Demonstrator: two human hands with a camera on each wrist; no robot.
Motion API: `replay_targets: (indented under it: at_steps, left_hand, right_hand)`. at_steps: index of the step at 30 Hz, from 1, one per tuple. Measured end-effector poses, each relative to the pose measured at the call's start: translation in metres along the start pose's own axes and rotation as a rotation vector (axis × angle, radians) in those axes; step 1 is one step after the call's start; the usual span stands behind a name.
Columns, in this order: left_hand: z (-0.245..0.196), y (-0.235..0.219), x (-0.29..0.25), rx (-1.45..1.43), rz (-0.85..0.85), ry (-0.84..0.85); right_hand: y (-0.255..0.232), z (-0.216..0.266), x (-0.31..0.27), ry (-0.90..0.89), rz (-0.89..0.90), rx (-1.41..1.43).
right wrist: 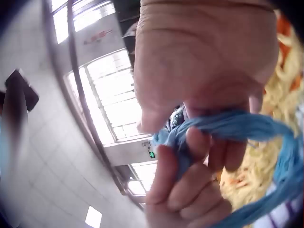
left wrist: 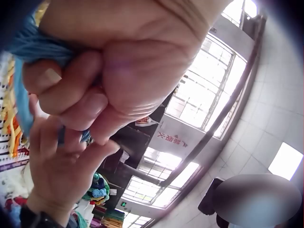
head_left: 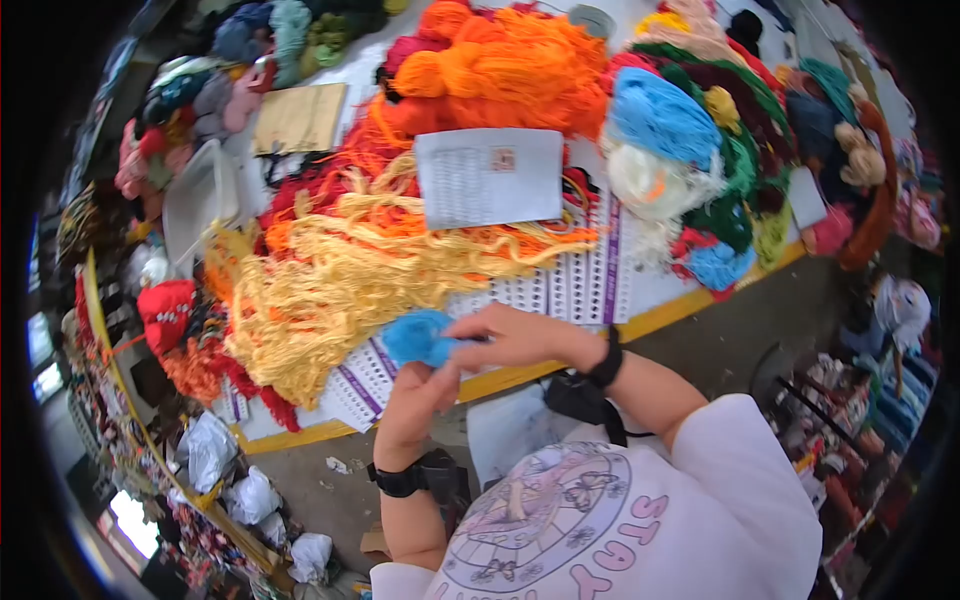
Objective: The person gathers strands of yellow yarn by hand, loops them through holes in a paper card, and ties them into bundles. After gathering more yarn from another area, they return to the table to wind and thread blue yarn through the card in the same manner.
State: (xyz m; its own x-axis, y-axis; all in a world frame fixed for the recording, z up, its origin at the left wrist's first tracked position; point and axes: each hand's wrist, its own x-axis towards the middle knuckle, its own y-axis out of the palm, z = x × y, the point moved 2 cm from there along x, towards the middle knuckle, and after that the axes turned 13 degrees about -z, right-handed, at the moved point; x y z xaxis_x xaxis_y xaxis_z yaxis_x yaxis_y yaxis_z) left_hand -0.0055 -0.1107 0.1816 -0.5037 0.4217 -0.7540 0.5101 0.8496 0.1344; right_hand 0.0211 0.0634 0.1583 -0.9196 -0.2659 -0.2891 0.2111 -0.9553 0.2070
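Both hands meet at a loop of blue yarn (head_left: pixel 418 338) above the table's near edge. The left hand (head_left: pixel 410 408) curls its fingers round the yarn; in the left wrist view, blue strands (left wrist: pixel 45 50) run into the curled fingers of the left hand (left wrist: pixel 95 76). From the right comes the right hand (head_left: pixel 525 335), its fingers at the same yarn. The right wrist view has the blue strands (right wrist: pixel 237 124) passing under the right hand (right wrist: pixel 204 61), gripped by its fingers, with the left hand (right wrist: pixel 190 199) pinching them just beside. A dark bit shows between the hands.
Yellow yarn (head_left: pixel 330 285) and orange yarn (head_left: pixel 500 65) cover the table beyond the hands, with a printed sheet (head_left: pixel 490 178) on top. Light blue yarn (head_left: pixel 662 115) lies at the right, a clear plastic bin (head_left: pixel 203 200) at the left. The yellow table edge (head_left: pixel 665 318) runs beneath.
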Motion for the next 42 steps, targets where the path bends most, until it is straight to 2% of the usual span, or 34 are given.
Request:
replay_targets:
  at_steps: [1,3,4,5,7,9,10,12,13,14,16,18,19,20,21,23,24,26,27,28,29,30,31,32,33,35,38,41,42]
  left_hand:
    - [-0.008,-0.003,-0.005,0.110,-0.004,0.040]
    - [-0.027,-0.002,-0.015,0.332,0.001,0.103]
    - [-0.033,-0.009,-0.020,0.482,0.084,0.059]
    - [-0.041,-0.019,-0.027,0.521,0.095,0.062]
    - [-0.053,-0.050,-0.046,0.594,0.131,0.065]
    - [-0.058,-0.104,-0.062,0.596,-0.028,0.027]
    - [-0.054,-0.110,-0.062,0.769,-0.123,0.038]
    - [-0.052,-0.113,-0.064,1.120,-0.308,0.046]
    - [-0.056,-0.099,-0.060,1.384,-0.465,0.282]
    - [-0.059,-0.075,-0.052,1.635,-0.627,0.538]
    - [-0.050,-0.040,-0.030,1.117,-0.314,0.699]
    - [-0.038,0.010,-0.018,0.853,-0.004,0.694]
    - [-0.033,0.015,-0.016,0.703,0.158,0.406]
    - [-0.030,0.020,-0.017,0.542,0.309,0.119]
    - [-0.027,0.023,-0.019,0.375,0.450,-0.165]
    - [-0.028,-0.001,-0.032,0.148,0.527,-0.057]
    - [-0.027,-0.012,-0.042,0.033,0.562,-0.003]
    - [-0.029,-0.021,-0.057,-0.162,0.390,0.476]
    - [-0.016,-0.037,-0.075,-0.339,0.273,0.514]
    - [-0.024,-0.051,-0.083,-0.447,0.327,0.594]
    - [-0.032,-0.065,-0.092,-0.555,0.392,0.670]
    - [-0.071,-0.070,-0.098,-0.595,0.631,0.789]
    - [-0.096,-0.078,-0.111,-0.644,0.724,0.869]
    - [-0.121,-0.087,-0.124,-0.694,0.826,0.943]
    - [-0.136,-0.090,-0.137,-0.758,0.779,0.981]
    - [-0.154,-0.086,-0.157,-1.101,0.555,1.065]
    - [-0.183,-0.104,-0.181,-1.230,0.420,1.031]
    - [-0.206,-0.126,-0.204,-1.281,0.228,0.975]
    - [-0.211,-0.126,-0.207,-1.343,0.213,0.911]
  right_hand:
    - [-0.005,0.009,-0.005,-0.025,0.090,-0.279]
    - [-0.017,0.011,-0.017,-0.124,0.140,-0.341]
    - [-0.025,0.018,-0.024,-0.070,0.178,-0.362]
    - [-0.035,0.023,-0.033,-0.013,0.213,-0.386]
    - [-0.067,0.011,-0.048,0.075,0.134,-0.262]
    - [-0.096,0.013,-0.065,0.246,0.122,-0.249]
    - [-0.104,0.014,-0.068,0.332,0.116,-0.244]
    - [-0.085,0.017,-0.057,0.121,0.167,-0.439]
    - [-0.071,0.021,-0.048,0.011,0.191,-0.535]
    - [-0.057,0.024,-0.039,-0.018,0.211,-0.596]
    - [-0.029,0.033,-0.025,-0.230,0.208,-0.535]
    - [-0.017,0.054,-0.012,-0.107,0.265,-0.321]
    - [-0.017,0.061,-0.009,-0.045,0.293,-0.214]
    - [-0.022,0.050,-0.004,-0.063,0.291,-0.169]
    - [-0.030,0.042,-0.001,-0.004,0.231,-0.082]
    - [-0.050,0.026,0.000,0.110,0.109,0.094]
    - [-0.056,0.019,-0.001,0.089,0.100,0.210]
    - [-0.056,-0.004,0.001,0.077,0.127,0.035]
    - [-0.055,-0.010,0.002,0.071,0.139,-0.051]
    - [-0.053,-0.012,0.003,0.075,0.172,-0.212]
    - [-0.051,-0.021,0.003,0.143,0.142,-0.161]
    - [-0.047,-0.036,0.002,0.213,0.114,-0.109]
    - [-0.044,-0.051,0.002,0.282,0.087,-0.059]
    - [-0.044,-0.066,0.002,0.259,0.046,-0.055]
    - [-0.046,-0.083,0.002,0.186,-0.001,-0.098]
    - [-0.051,-0.106,-0.002,0.038,-0.094,-0.181]
    - [-0.064,-0.110,-0.017,0.424,-0.278,-0.097]
    - [-0.081,-0.146,-0.027,0.452,-0.486,-0.093]
    - [-0.084,-0.147,-0.029,0.459,-0.532,-0.101]
